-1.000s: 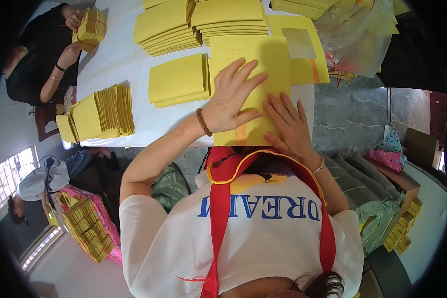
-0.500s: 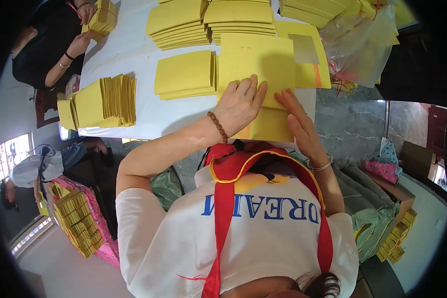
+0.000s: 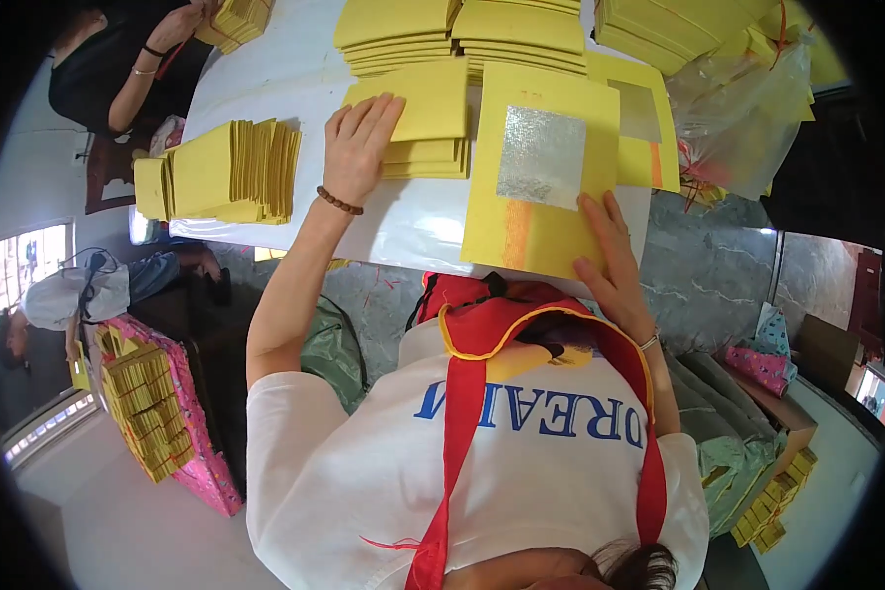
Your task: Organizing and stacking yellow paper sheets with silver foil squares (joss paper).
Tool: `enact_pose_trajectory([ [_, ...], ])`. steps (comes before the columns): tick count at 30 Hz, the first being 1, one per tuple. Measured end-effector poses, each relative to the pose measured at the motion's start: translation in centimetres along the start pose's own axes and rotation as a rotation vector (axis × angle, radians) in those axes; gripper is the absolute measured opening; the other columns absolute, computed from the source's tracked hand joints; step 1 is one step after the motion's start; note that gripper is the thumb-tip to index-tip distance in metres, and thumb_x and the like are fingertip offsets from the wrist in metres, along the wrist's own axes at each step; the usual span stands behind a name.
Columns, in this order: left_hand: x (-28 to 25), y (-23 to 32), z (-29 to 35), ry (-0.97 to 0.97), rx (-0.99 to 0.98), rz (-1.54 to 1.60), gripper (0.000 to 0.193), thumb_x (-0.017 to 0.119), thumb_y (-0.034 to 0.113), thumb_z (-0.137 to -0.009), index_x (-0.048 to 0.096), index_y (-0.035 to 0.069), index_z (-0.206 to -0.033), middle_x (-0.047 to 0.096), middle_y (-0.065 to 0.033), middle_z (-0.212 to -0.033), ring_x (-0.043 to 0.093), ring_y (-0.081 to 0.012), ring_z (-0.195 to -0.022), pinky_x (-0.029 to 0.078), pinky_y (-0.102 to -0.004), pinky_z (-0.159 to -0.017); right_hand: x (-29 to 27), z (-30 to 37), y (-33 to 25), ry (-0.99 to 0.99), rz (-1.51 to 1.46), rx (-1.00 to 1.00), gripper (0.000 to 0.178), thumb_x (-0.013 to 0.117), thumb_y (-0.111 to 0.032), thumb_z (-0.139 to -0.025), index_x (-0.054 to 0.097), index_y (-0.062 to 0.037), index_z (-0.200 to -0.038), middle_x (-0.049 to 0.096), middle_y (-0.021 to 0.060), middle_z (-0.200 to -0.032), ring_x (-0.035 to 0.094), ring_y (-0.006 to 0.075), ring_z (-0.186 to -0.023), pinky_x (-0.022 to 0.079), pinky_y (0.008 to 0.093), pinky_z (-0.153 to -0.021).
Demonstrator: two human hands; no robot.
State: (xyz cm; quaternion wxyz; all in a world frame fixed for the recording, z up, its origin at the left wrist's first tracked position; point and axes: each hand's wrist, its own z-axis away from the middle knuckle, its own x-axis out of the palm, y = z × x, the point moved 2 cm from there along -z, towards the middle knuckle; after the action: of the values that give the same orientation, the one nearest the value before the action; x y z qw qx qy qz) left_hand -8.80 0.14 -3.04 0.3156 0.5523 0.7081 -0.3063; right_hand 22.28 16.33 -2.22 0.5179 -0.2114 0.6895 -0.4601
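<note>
Left hand (image 3: 357, 147): fingers over folded yellow sheet (image 3: 425, 98); thumb hidden, can't tell grip
Right hand (image 3: 617, 264): open, at edge of foil-patched sheet (image 3: 543, 167)
Done: folded stacks (image 3: 393, 28) on tabletop (image 3: 398, 226)
Unfolded: foil-patched sheet, second sheet (image 3: 643, 120) behind

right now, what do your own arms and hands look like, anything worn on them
Both arms come out of short white sleeves, and the forearms are bare. The left hand has a bracelet of brown beads at its wrist. The right hand has a thin, pale bangle at its wrist. No gloves show.
</note>
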Motion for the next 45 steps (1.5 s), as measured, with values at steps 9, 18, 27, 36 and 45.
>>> enact_pose_trajectory([
  [9, 4.7, -2.6, 5.7, -0.415, -0.052, 0.301, 0.06, 0.063, 0.016, -0.074, 0.045, 0.004, -0.129, 0.046, -0.0171, -0.131, 0.043, -0.0341, -0.118, 0.034, -0.044, -0.1, 0.4, -0.2, 0.4, 0.001, 0.056, -0.045, 0.057, 0.06, -0.019, -0.081, 0.043, -0.0057, -0.133, 0.037, 0.0113, -0.142, 0.019, 0.0339, -0.137, 0.018, 0.0423, -0.11],
  [18, 4.4, -0.8, 7.1, -0.541, -0.039, 0.117, 0.072, 0.057, 0.041, -0.083, 0.03, 0.005, -0.138, 0.025, -0.0189, -0.144, 0.028, -0.0362, -0.13, 0.026, -0.0467, -0.105, 0.5, -0.3, 0.7, 0.027, 0.131, -0.092, 0.047, 0.061, -0.018, -0.08, 0.052, -0.0053, -0.125, 0.04, 0.0102, -0.14, 0.022, 0.0334, -0.136, 0.021, 0.0425, -0.11],
  [27, 2.4, -1.3, 4.1, -0.47, -0.037, 0.196, 0.054, 0.057, 0.038, -0.084, 0.045, 0.01, -0.129, 0.04, -0.0161, -0.136, 0.036, -0.0336, -0.124, 0.031, -0.0446, -0.102, 0.5, -0.4, 0.6, 0.033, 0.171, -0.112, 0.045, 0.063, -0.02, -0.08, 0.054, -0.006, -0.122, 0.041, 0.0103, -0.139, 0.024, 0.0336, -0.135, 0.023, 0.0422, -0.109],
  [36, -3.7, 6.5, -1.3, -0.326, 0.025, 0.621, 0.042, 0.066, 0.027, -0.078, 0.057, 0.008, -0.115, 0.053, -0.0135, -0.121, 0.049, -0.0316, -0.107, 0.039, -0.0415, -0.088, 0.5, -0.6, 0.5, 0.045, 0.185, -0.115, 0.045, 0.063, -0.02, -0.08, 0.054, -0.0061, -0.122, 0.042, 0.0098, -0.138, 0.025, 0.0335, -0.134, 0.025, 0.042, -0.108],
  [45, -5.4, 10.3, -1.9, -0.455, 0.246, 0.708, 0.029, 0.064, 0.018, -0.079, 0.061, 0.004, -0.104, 0.059, -0.0115, -0.1, 0.054, -0.0282, -0.088, 0.043, -0.0362, -0.077, 0.4, -0.4, 0.9, 0.051, 0.106, -0.132, 0.04, 0.061, -0.019, -0.082, 0.056, -0.0063, -0.12, 0.042, 0.0094, -0.138, 0.024, 0.033, -0.135, 0.022, 0.0419, -0.109],
])
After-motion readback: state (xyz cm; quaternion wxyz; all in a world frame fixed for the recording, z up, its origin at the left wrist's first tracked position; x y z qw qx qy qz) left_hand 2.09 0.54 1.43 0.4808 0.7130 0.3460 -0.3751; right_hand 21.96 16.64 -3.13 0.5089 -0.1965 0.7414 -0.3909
